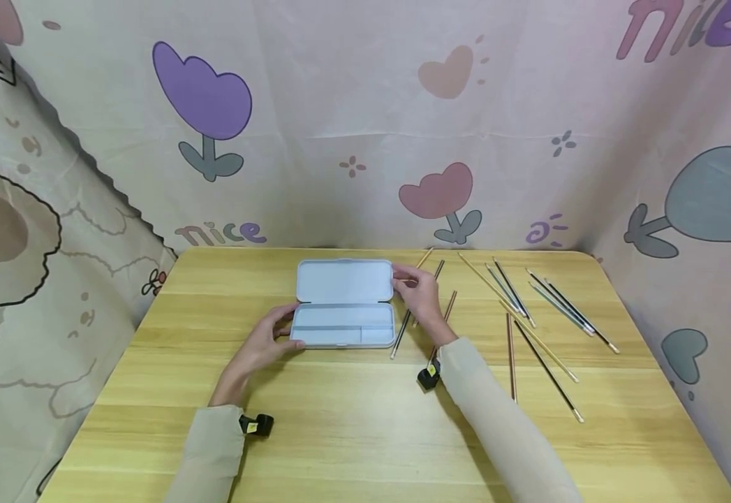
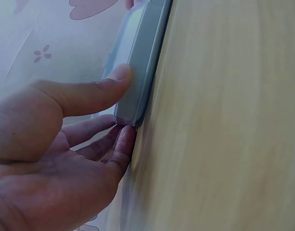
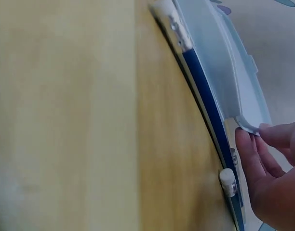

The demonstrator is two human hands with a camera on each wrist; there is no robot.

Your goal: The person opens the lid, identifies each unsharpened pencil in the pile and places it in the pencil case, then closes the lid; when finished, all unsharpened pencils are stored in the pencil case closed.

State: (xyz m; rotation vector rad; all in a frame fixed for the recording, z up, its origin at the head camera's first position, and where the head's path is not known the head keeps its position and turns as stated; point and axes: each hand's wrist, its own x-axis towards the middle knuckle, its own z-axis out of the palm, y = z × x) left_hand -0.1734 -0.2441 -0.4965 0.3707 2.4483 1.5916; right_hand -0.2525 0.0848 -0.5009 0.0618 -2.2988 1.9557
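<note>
A light-blue pencil case (image 1: 326,336) stands open near the back middle of the table, its compartments facing up and nothing in them. Its lid (image 1: 344,281) is swung back toward the wall. My left hand (image 1: 267,342) grips the case's front left corner. In the left wrist view, the thumb lies on the front wall (image 2: 138,72) and the fingertips meet the left end. Between thumb and fingers, my right hand (image 1: 423,297) pinches the lid's right edge, also seen at the lid corner (image 3: 253,126) in the right wrist view. A dark pencil (image 1: 401,335) lies close along the case's right side.
More pencils, yellow (image 1: 554,353), brown (image 1: 511,356) and dark (image 1: 556,384), lie scattered on the right of the wooden table (image 1: 352,433). Some lie under or beside the right forearm. A patterned cloth (image 1: 340,105) hangs right behind the table's back edge.
</note>
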